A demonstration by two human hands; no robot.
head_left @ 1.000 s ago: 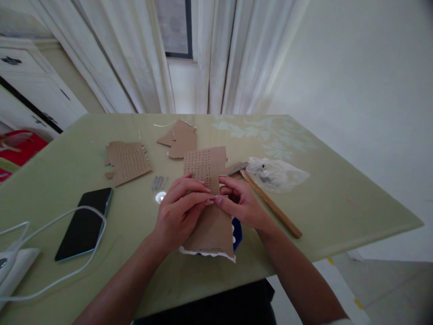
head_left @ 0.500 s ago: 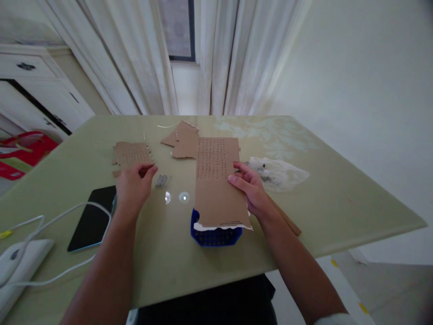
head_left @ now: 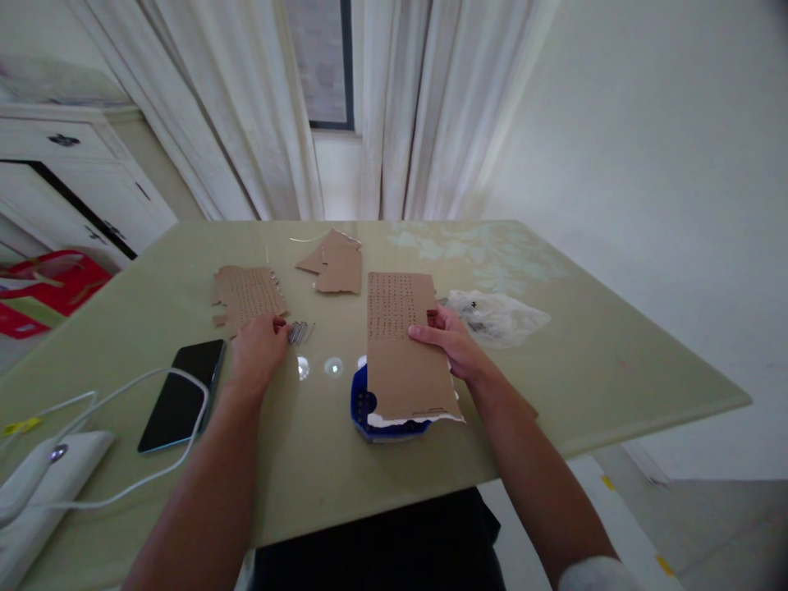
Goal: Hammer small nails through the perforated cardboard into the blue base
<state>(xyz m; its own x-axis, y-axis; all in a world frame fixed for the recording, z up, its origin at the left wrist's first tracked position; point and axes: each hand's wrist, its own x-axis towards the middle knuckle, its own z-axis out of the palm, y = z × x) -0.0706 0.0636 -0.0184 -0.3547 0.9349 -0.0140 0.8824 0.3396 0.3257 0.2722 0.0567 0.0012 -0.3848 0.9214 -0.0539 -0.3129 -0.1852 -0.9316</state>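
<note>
My right hand [head_left: 452, 346] grips the right edge of a long cardboard strip [head_left: 401, 349] punched with rows of small holes. The strip lies over a blue basket [head_left: 364, 404] near the table's front edge. My left hand [head_left: 257, 351] rests on the table with its fingertips at a small pile of metal nails [head_left: 300, 332]. Whether it has pinched a nail cannot be told. A second perforated cardboard piece [head_left: 249, 294] lies just beyond that hand.
A black phone [head_left: 182, 394] and a white cable [head_left: 116, 410] lie at the left by a white device [head_left: 37, 484]. Torn cardboard [head_left: 336, 261] sits farther back. A clear plastic bag [head_left: 496, 316] lies right of the strip. The green table [head_left: 616, 353] ends close on the right.
My left hand let go of the strip and moved left to the nails. The strip, now held by the right hand alone, was laid flat over the blue basket.
</note>
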